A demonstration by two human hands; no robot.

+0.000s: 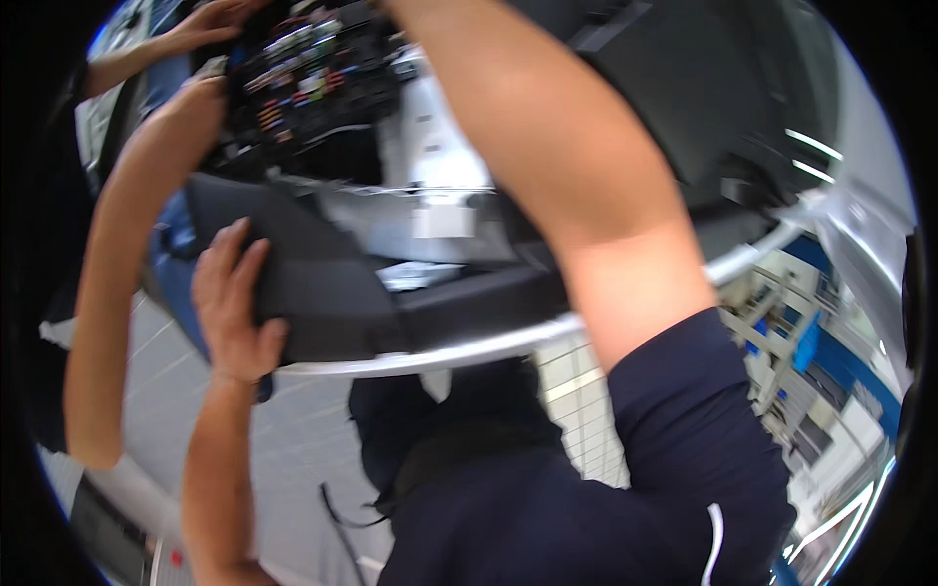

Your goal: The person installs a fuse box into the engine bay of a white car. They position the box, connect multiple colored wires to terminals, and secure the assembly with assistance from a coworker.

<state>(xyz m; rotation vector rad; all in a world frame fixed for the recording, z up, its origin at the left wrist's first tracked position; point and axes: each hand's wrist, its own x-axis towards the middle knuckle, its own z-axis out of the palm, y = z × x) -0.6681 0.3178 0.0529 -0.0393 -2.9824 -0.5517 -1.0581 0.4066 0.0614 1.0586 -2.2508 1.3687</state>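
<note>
My left hand (233, 308) lies on a black plastic trim panel (313, 283) at the edge of a vehicle's open compartment, fingers and thumb spread. It presses on the panel without gripping it. My right forearm (547, 127) reaches up over the compartment and leaves at the top edge, so the hand and anything it touches are hidden. Beyond the panel sits a fuse box (308, 78) with several small coloured fuses, somewhat blurred. Between the panel and my right arm a thin pale cable (371, 188) crosses bright metal, near a white label-like piece (445, 221).
At the left, a co-worker's forearm (142, 215) and hand (205, 27) reach toward the fuse box. A silvery body edge (469, 350) runs along the front, close to my body. A large dark panel (664, 88) fills the upper right. Shelving (782, 303) stands farther right.
</note>
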